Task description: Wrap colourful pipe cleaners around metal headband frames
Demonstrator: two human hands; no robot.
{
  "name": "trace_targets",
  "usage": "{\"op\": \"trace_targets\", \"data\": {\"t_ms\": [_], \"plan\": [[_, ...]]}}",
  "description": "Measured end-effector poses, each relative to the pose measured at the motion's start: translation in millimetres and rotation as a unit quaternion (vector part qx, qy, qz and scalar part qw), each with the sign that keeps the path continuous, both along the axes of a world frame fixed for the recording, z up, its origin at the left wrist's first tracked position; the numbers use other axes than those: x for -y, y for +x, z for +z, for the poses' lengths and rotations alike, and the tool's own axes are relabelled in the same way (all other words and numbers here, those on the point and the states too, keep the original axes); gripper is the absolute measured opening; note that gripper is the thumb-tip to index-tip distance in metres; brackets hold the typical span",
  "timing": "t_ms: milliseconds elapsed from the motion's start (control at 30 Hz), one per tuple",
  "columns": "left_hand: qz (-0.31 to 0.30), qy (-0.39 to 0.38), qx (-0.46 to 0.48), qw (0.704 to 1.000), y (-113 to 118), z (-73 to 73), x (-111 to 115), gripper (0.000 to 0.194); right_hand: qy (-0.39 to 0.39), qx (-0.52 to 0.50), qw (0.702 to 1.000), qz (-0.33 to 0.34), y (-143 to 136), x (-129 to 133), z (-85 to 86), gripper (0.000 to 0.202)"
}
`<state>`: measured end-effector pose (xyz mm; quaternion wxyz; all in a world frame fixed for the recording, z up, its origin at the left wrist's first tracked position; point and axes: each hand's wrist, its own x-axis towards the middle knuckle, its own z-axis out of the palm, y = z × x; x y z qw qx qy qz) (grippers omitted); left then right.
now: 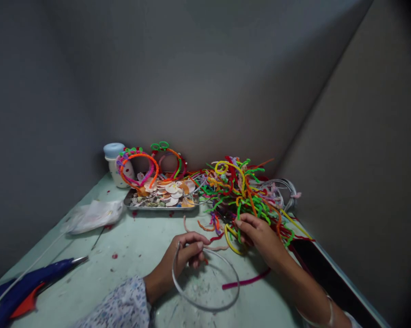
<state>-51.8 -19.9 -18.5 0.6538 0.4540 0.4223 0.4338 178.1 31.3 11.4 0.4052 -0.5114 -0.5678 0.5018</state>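
A grey wire hoop [214, 309] is pinched by the left hand [190, 250]. A green pipe cleaner [239, 228] is gripped by the right hand [256, 232] at a tangled multicoloured pile [251, 196]. Beyond, shells [174, 192] are held in a metal tray [160, 208].

The left hand [190, 249] is above the middle of the counter [147, 241], its thumb and forefinger drawn together in a pinch and the other fingers curled beneath. A patterned sleeve [125, 303] covers the left forearm to near the wrist [154, 284]. The right hand [255, 231] reaches farther toward the counter's far edge, fingertips bent down and leftward. The bare right forearm [299, 278] slants in from the near right corner, with a pale band [331, 310] around it
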Motion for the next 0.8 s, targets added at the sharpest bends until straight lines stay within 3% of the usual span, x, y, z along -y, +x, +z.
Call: {"op": "trace_targets", "data": {"t_ms": [133,233,367,533,633,800], "plan": [[0.004,-0.009,0.005,1.0,0.0,3.3,-0.1,0.023,0.0,0.028,0.999,-0.018,-2.2,-1.9,-7.9,0.029],[0.012,-0.013,0.011,1.0,1.1,6.5,-0.6,0.023,0.061,0.099,0.991,-0.07,-0.4,-2.6,-7.1,0.031],[0.018,-0.017,0.029,0.999,1.4,6.1,-2.7,0.024,0.209,0.212,0.944,-0.14,11.8,-8.6,4.0,0.029],[0.017,-0.014,0.062,0.998,0.5,0.1,-5.0,0.02,0.23,0.247,0.919,-0.204,33.8,-32.3,22.3,0.039],[0.023,-0.019,0.08,0.996,0.3,-0.7,-5.4,0.02,0.253,0.307,0.895,-0.204,41.0,-49.3,33.4,0.035],[0.044,-0.043,0.083,0.995,0.2,2.4,-6.7,0.022,0.232,0.395,0.878,-0.139,38.1,-69.1,46.2,0.033]]}}
